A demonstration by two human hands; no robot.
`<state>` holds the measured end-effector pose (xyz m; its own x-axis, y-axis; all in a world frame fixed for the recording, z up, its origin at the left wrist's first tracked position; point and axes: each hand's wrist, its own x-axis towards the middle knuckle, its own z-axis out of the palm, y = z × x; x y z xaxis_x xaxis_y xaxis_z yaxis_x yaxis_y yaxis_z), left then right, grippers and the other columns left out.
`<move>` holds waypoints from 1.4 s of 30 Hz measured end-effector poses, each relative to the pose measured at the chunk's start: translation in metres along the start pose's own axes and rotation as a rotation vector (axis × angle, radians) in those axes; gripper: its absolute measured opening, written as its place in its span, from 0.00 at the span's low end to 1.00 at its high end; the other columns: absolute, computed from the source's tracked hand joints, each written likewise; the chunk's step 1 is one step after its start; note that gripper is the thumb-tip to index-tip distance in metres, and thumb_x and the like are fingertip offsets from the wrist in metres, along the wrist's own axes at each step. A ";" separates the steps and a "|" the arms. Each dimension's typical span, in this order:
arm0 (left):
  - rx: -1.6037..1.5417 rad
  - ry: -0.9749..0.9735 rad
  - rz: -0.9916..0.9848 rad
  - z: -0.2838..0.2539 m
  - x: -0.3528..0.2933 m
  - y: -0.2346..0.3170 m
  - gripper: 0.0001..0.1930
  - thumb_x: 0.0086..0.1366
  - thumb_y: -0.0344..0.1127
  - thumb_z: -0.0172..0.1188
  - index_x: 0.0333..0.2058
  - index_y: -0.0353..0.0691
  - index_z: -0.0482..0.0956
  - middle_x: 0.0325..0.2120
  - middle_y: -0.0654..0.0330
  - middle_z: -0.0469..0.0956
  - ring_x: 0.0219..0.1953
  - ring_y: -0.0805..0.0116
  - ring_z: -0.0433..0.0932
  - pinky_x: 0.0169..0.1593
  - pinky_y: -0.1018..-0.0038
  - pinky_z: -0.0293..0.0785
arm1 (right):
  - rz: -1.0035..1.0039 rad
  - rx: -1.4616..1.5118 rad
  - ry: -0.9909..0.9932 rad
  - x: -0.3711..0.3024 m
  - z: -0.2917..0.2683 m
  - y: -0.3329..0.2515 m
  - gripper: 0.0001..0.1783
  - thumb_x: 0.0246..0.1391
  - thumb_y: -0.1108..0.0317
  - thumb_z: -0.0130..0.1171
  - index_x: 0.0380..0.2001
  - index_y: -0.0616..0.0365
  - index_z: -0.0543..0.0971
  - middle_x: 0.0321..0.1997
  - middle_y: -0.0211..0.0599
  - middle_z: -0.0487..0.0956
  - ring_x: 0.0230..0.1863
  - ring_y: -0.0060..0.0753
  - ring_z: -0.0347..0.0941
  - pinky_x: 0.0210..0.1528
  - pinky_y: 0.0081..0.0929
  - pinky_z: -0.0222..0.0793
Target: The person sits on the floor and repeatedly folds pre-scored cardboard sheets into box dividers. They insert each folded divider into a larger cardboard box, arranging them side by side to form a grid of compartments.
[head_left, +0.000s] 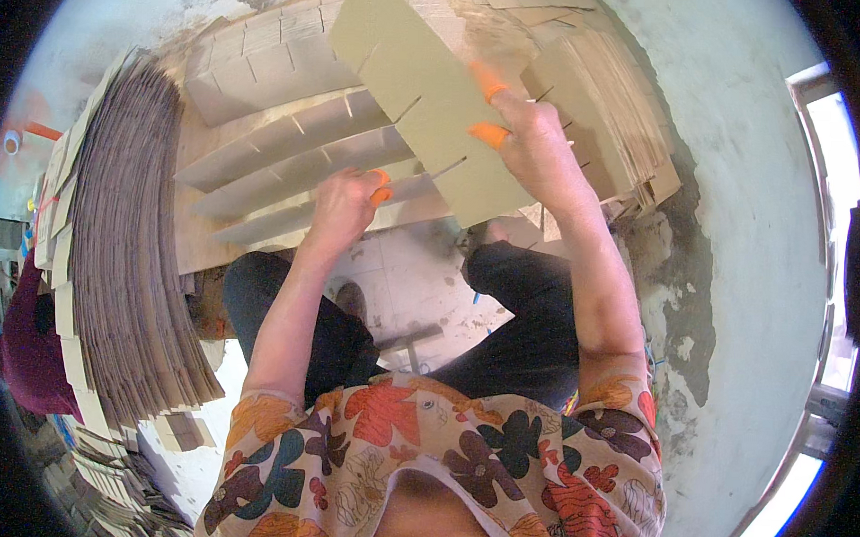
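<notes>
My right hand [538,144], with orange covers on its fingertips, grips a flat tan cardboard divider sheet [426,103] by its right side. The sheet is tilted and has several narrow slots cut into it. My left hand [347,204], also orange at the fingertips, is closed over the nearest of several slotted cardboard strips [297,141] that stand on edge in rows. Whether its fingers pinch that strip or something else is hidden. The raised sheet covers the right ends of these strips.
A long stack of thin cardboard pieces [133,230] curves along the left. More slotted cardboard [276,64] stands at the back, and a pile of sheets [606,104] leans at the right near the stained wall [736,184]. A person's dark red sleeve [34,349] shows at the far left.
</notes>
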<state>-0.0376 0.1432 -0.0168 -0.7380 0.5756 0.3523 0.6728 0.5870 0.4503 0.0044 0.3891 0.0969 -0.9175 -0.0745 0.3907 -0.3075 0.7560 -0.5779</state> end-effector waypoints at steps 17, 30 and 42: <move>0.014 -0.033 -0.046 0.003 0.004 -0.003 0.09 0.50 0.35 0.66 0.31 0.42 0.79 0.20 0.53 0.74 0.27 0.53 0.76 0.29 0.60 0.71 | -0.152 -0.107 -0.156 0.037 0.023 -0.015 0.16 0.42 0.78 0.59 0.39 0.68 0.72 0.34 0.61 0.75 0.40 0.60 0.72 0.39 0.46 0.68; 0.005 -0.046 -0.114 0.001 0.006 0.000 0.08 0.50 0.36 0.65 0.30 0.45 0.80 0.22 0.52 0.74 0.26 0.51 0.76 0.29 0.58 0.71 | -0.045 -0.042 -0.149 0.029 0.031 -0.029 0.14 0.47 0.82 0.56 0.41 0.68 0.74 0.35 0.63 0.75 0.37 0.61 0.72 0.39 0.38 0.70; 0.006 -0.054 -0.098 0.006 0.007 -0.001 0.07 0.50 0.36 0.65 0.28 0.43 0.79 0.21 0.51 0.74 0.27 0.50 0.76 0.30 0.58 0.71 | -0.073 -0.394 -0.509 0.016 0.094 0.010 0.12 0.50 0.70 0.53 0.39 0.60 0.75 0.26 0.53 0.77 0.31 0.54 0.77 0.32 0.45 0.71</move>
<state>-0.0434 0.1503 -0.0201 -0.7965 0.5451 0.2615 0.5978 0.6454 0.4755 -0.0373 0.3340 0.0302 -0.9324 -0.3606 -0.0252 -0.3468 0.9120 -0.2188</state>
